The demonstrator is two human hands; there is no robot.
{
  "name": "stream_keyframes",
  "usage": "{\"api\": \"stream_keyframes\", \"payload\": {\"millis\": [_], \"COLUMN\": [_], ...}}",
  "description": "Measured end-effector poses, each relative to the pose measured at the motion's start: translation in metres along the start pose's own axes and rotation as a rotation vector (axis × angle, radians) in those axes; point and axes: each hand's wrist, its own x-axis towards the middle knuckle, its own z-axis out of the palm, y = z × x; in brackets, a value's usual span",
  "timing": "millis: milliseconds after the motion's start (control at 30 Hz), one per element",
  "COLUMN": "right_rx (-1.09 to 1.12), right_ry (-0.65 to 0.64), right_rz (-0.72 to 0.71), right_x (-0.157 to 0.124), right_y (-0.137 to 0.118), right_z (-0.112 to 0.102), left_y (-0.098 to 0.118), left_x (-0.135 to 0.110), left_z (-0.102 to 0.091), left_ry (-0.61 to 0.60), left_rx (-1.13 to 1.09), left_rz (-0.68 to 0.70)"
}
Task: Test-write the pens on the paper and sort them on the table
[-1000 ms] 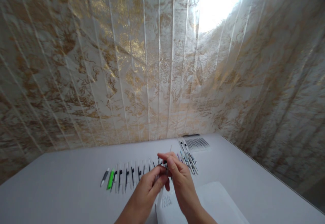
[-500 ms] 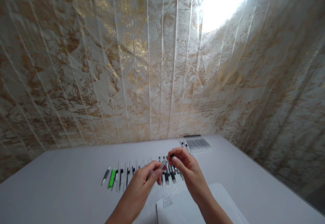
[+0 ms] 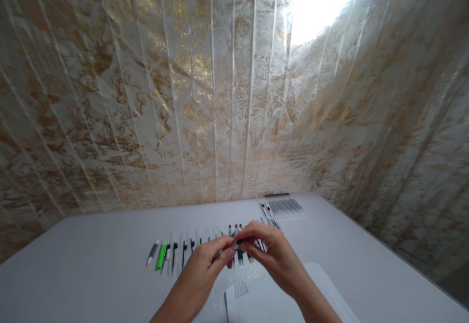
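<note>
My left hand [image 3: 205, 263] is closed around a clear pen barrel [image 3: 235, 247], most of it hidden by the fingers. Between the thumb and fingertips of my right hand [image 3: 270, 250] is a small black pen cap [image 3: 239, 241], held against the end of the barrel. Whether the cap sits on the barrel or only touches it, I cannot tell. Behind and below both hands lie several black-and-clear pens [image 3: 240, 256], partly covered by the fingers. Left of my left hand runs a row of clear pen parts with black clips [image 3: 175, 253].
A green highlighter [image 3: 160, 256] and a grey-and-white pen [image 3: 152, 253] lie at the row's left end. Thin black refills [image 3: 286, 207] lie side by side at the back right. White paper with handwriting [image 3: 256, 301] lies in front on the white table [image 3: 91, 264], by a patterned curtain [image 3: 220, 118].
My right hand has moved left and slightly down, bringing the black cap to the end of the clear barrel. My left hand has stayed nearly in place.
</note>
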Motion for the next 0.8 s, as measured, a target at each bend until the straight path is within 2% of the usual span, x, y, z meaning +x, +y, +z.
{"api": "stream_keyframes", "payload": {"millis": [167, 267, 367, 467, 633, 800], "right_rx": [-0.193, -0.346, -0.524, -0.697, -0.725, -0.674], "right_ry": [-0.039, -0.125, -0.201, -0.203, -0.172, -0.127], "right_rz": [0.046, 0.044, 0.008, 0.018, 0.11, 0.042], "right_x": [-0.003, -0.006, -0.008, -0.008, -0.008, -0.009], "right_y": [0.0, -0.002, -0.003, -0.002, -0.002, 0.0], "right_z": [-0.004, -0.005, -0.002, 0.005, 0.011, 0.013], "left_y": [0.004, 0.006, 0.006, 0.004, 0.003, 0.0], "left_x": [-0.002, -0.003, -0.003, -0.002, 0.0, 0.0], "left_z": [-0.001, -0.001, -0.001, -0.001, -0.003, -0.003], "left_ry": [-0.024, -0.058, -0.074, -0.055, 0.025, 0.042], "left_rx": [0.082, 0.138, 0.188, 0.206, 0.236, 0.209], "left_rz": [-0.014, -0.018, -0.014, 0.02, 0.053, 0.05]}}
